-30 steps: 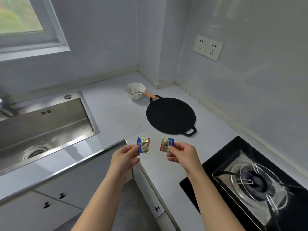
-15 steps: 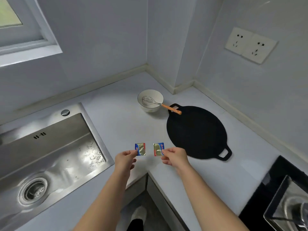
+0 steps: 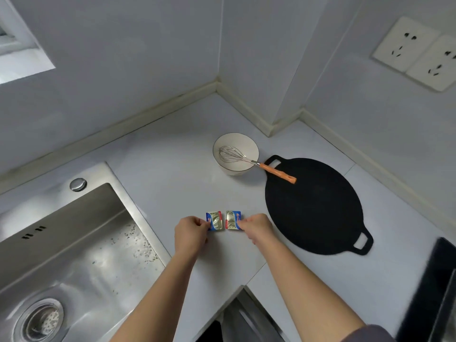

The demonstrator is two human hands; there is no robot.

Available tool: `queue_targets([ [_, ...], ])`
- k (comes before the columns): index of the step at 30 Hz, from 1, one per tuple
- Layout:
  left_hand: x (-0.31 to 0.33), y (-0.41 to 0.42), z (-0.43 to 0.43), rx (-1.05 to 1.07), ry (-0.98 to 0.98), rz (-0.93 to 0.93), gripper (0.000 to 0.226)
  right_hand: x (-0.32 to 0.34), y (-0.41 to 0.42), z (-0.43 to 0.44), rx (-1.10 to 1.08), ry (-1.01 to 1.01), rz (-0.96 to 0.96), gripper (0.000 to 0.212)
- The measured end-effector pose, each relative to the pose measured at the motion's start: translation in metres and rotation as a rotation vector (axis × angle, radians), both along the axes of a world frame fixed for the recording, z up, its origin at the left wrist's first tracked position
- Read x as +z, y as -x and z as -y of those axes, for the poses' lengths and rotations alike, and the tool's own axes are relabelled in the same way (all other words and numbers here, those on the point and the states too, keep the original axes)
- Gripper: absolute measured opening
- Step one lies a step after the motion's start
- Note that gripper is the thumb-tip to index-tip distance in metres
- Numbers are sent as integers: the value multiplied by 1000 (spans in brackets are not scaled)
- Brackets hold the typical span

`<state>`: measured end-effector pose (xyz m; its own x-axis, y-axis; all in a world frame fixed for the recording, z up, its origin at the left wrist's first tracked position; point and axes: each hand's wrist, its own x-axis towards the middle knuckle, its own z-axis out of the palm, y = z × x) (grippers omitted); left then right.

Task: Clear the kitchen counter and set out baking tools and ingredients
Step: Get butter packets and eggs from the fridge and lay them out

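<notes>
Now both hands are lowering closer together: left hand [image 3: 191,234] pinching one packet [image 3: 215,220], right hand [image 3: 256,227] pinching another packet [image 3: 233,219], nearly at the table [image 3: 172,174].

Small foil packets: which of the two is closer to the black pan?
The blue-and-gold foil packet pinched by the right hand; it lies toward the round black pan.

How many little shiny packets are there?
2. One packet is pinched in the left hand, the other packet in the right hand, side by side over the counter.
</notes>
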<state>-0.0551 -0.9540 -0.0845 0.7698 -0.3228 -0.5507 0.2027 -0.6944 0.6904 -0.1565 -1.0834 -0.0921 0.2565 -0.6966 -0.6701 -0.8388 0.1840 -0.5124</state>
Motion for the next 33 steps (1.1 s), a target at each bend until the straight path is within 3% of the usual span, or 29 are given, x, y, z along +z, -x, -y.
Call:
queue_targets([
  [8,5,-2,1,-46,-63,155,21,6,13,2,1,70,77,14],
  [15,44,44,24,-341,65,309,18,46,64,2,-40,142,265,11],
  [22,92,122,38,-709,354,464,4,106,171,-15,-119,314,467,13],
  [26,113,195,30,-864,528,504,22,134,261,-46,-222,474,539,24],
  [33,140,346,1,-1099,632,599,32,154,421,-115,-272,774,371,50],
])
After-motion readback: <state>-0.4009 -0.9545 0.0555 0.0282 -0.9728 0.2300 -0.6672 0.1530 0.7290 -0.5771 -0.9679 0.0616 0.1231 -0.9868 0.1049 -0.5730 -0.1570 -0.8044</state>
